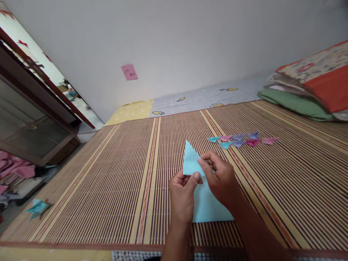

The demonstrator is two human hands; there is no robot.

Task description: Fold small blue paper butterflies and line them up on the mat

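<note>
Both my hands hold a light blue sheet of paper (190, 161) just above a striped bamboo mat (114, 181). My left hand (182, 194) pinches the paper's lower edge between thumb and fingers. My right hand (219, 177) pinches the paper from the right, near a folded triangular flap that points up. More of the blue sheet (206, 208) hangs below my hands. Several small folded paper pieces (239, 140) in blue, pink and purple lie in a cluster on the mat beyond my right hand.
Folded pillows and bedding (312, 90) are stacked at the far right. A pink note (129, 71) sticks on the white wall. A dark wooden glass cabinet (29, 119) stands at the left. One folded blue paper piece (38, 207) lies at the mat's left edge.
</note>
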